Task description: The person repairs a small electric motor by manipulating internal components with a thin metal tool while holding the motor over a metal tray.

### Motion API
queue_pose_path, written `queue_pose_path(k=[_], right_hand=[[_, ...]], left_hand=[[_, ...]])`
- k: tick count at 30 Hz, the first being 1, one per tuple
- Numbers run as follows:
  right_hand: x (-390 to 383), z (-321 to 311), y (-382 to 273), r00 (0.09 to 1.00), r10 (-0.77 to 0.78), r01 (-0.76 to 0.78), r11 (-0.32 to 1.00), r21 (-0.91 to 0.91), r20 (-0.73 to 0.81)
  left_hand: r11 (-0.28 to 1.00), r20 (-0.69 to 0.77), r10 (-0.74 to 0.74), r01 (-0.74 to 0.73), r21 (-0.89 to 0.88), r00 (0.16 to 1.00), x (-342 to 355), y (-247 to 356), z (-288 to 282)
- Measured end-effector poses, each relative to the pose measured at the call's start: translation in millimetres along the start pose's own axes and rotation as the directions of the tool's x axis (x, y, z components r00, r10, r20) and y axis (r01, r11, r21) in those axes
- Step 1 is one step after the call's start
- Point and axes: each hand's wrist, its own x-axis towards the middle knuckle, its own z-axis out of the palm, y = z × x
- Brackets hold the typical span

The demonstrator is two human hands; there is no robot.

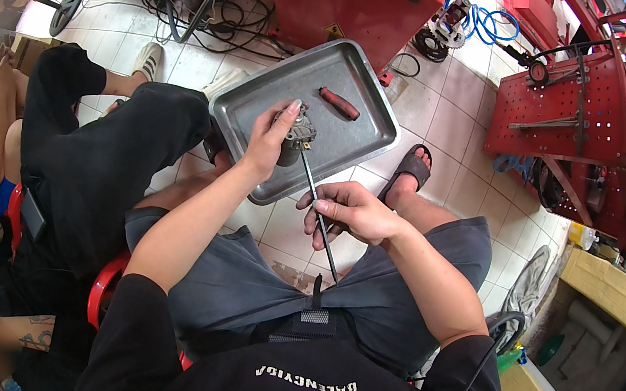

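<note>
1. The left hand (pixel 273 138) was closed around a grey metal part (pixel 303 126) with a rounded lower body, its thumb pointing up along the near side.
2. The right hand (pixel 350 213) pinched a slim dark rod (pixel 309 169) between thumb and fingers, the remaining fingers loosely curled and smudged dark.
3. The rod slanted from the metal part down toward the person's lap; its upper end met or nearly met the part, though contact could not be told.
4. The metal part was held above the near left portion of a shallow metal tray (pixel 352 141), which sat at an angle beyond the knees.
5. Inside the tray, a red-and-black handle (pixel 339 104) lay to the right of the metal part, apart from it.
6. Beyond the tray stood a red machine (pixel 339 11), with black cables (pixel 240 29) on the white tiled floor (pixel 454 131).
7. To the right was a red perforated rack (pixel 538 103); to the left, a co-worker in black shorts (pixel 128 142) sat close by.
</note>
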Motion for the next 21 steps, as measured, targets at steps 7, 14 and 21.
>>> queue_pose_path(k=[7,14,21], right_hand=[[-0.6,0.3,0.2,1.0,-0.001,0.001,1.0,0.004,0.002],[0.4,-0.8,1.0,0.999,0.009,-0.011,0.998,0.056,0.031],[-3.3,-3.3,3.6,0.992,0.05,-0.078,0.965,0.252,0.115]], left_hand=[[1.0,0.007,0.018,-0.018,0.013,1.0,-0.8,-0.3,0.8],[1.0,0.018,0.013,-0.014,0.018,1.0,-2.1,0.9,-0.1],[0.93,0.185,0.223,-0.266,0.255,0.957,-4.5,20.4,0.5]])
